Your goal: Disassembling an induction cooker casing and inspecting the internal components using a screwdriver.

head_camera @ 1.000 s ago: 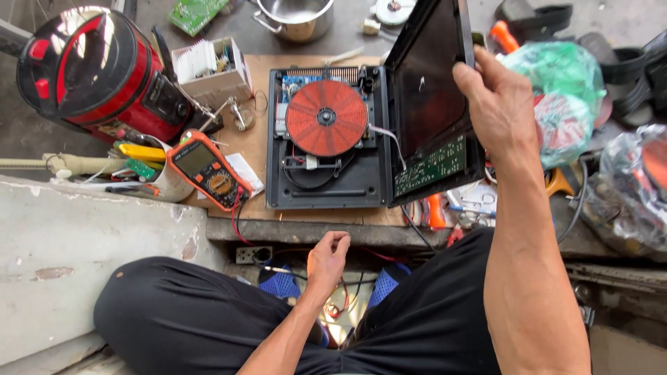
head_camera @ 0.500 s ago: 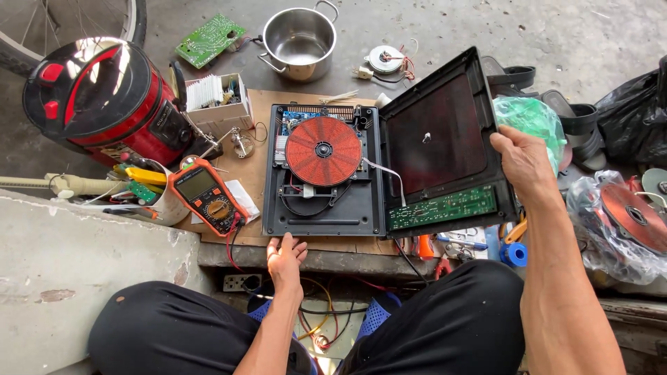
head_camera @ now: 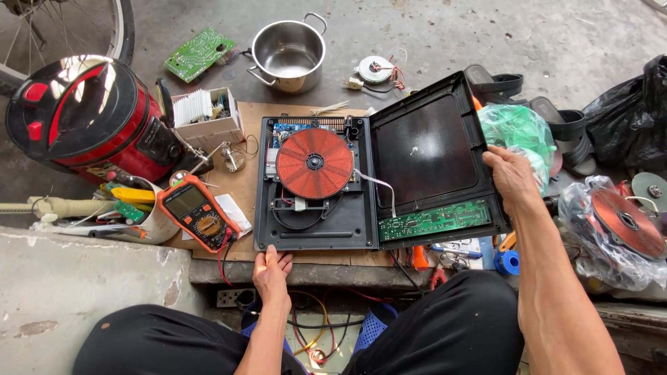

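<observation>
Induction cooker base sits opened on the wooden board; your right hand grips the hinged-back top panel by its edge, your left hand steadies the base's front edge. Next calls for minding the white wire.

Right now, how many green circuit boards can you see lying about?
2. One loose green circuit board lies on the floor beside the steel pot. A second, a long strip, sits inside the opened cooker lid. Others may be hidden.
</observation>
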